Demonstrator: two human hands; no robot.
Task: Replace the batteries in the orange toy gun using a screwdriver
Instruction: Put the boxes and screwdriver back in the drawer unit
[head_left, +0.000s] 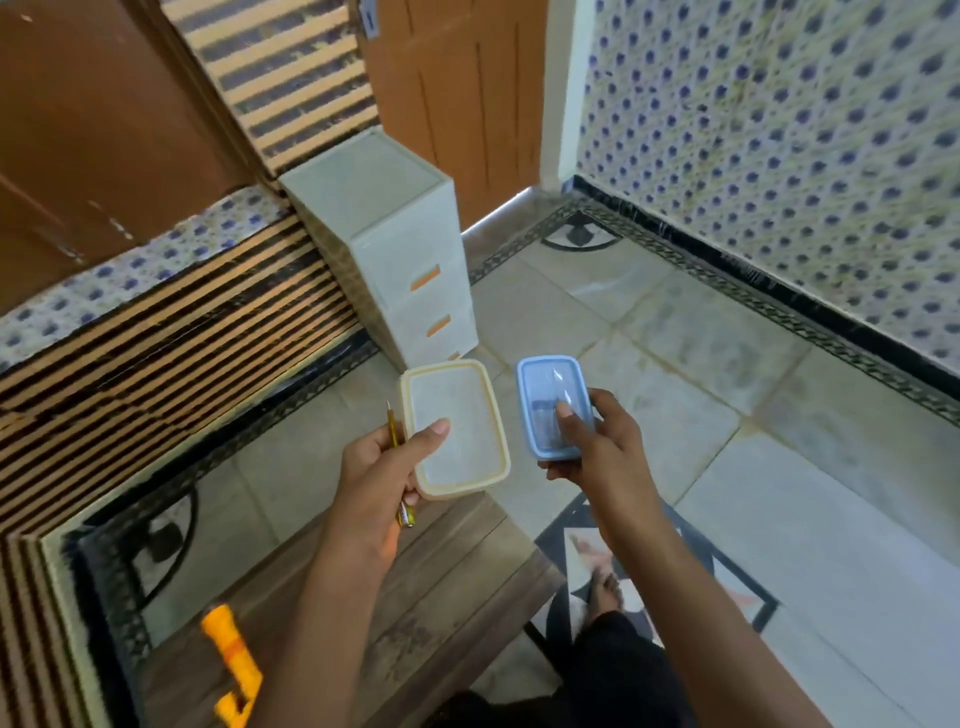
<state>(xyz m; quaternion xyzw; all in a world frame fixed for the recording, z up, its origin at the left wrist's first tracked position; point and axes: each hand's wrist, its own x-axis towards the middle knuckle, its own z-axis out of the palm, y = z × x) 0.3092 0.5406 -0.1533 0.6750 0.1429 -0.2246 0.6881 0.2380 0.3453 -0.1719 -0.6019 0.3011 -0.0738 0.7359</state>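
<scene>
The orange toy gun (234, 665) lies flat on the wooden tabletop (441, 571), near its left edge and well apart from both hands. It looks parked there, out of the way, while the supplies get sorted. Above the tabletop's far edge the left hand (384, 467) carries two things at once. Its fingers wrap under a cream-lidded box (457, 431) with the thumb pressed on the lid, and the same grip traps a yellow-handled screwdriver (393, 434) against the box's side, probably to keep the tool within reach. The right hand (597, 447) grasps a smaller blue-lidded box (553, 405), thumb on top and fingers round its edge. Something dark shows through the clear lid, maybe batteries, though I can't tell. Behind them a pale drawer unit (395, 249) stands on the floor.
</scene>
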